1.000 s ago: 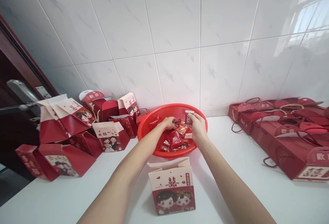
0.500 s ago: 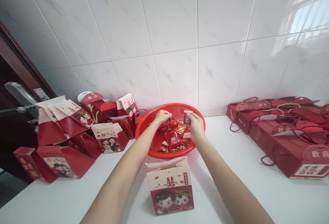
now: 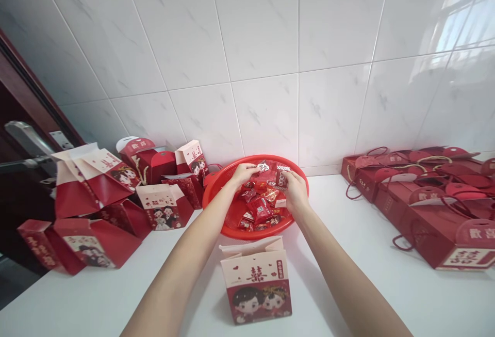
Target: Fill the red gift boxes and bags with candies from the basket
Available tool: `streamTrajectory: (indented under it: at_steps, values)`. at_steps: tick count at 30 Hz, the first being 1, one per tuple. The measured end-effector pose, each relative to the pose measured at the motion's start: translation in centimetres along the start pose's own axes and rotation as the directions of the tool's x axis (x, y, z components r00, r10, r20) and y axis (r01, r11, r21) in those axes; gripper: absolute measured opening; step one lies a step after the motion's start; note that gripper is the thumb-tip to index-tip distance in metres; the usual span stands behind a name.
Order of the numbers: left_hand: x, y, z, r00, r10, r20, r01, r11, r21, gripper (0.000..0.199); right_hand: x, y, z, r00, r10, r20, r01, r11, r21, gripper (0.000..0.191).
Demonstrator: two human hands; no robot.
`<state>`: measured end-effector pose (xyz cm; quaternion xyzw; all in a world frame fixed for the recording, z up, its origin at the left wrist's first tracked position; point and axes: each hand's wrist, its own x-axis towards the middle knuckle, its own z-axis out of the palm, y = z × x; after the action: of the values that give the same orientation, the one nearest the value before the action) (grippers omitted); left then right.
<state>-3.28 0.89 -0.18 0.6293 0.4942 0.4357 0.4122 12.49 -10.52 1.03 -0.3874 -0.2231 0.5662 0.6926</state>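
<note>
Over the red plastic basket (image 3: 216, 222), my left hand (image 3: 244, 173) pinches a small white-and-dark wrapped sweet (image 3: 263, 166). My right hand (image 3: 296, 190) is at the basket's right side, closed on a red-and-white patterned packet (image 3: 282, 176). A pale piece (image 3: 280, 203) shows below that hand; what it is I cannot make out. Beneath both hands, several red wrapped sweets (image 3: 260, 209) lie in the basket. In front of the basket stands a red-and-cream gift box (image 3: 257, 281) with two cartoon figures, its top open.
Several red-and-cream gift boxes (image 3: 96, 244) are crowded on the left of the white table (image 3: 340, 234). Red boxes with cord handles (image 3: 429, 223) fill the right side. A tiled wall (image 3: 266, 115) rises behind, and a door handle (image 3: 29, 135) shows at far left.
My left hand has lifted slightly from the sweets, and a white-and-dark wrapped sweet now shows at its fingertips. My right hand keeps its hold, nearly still.
</note>
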Motion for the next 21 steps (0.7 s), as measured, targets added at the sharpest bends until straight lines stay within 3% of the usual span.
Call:
streamTrajectory:
  at_steps: [12,21]
  values:
    - [-1.9,2.9,0.8,0.967,0.183,0.174,-0.167,0.981,-0.102,0.034,-0.1,-0.2,0.1,0.999,0.012,0.046,-0.014,0.999,0.029,0.008]
    - [-2.1,3.0,1.1,0.939,0.212,0.273,-0.213,0.977,-0.025,0.036,0.6,0.5,0.0,1.000,-0.025,-0.015,0.026,0.998,0.060,0.016]
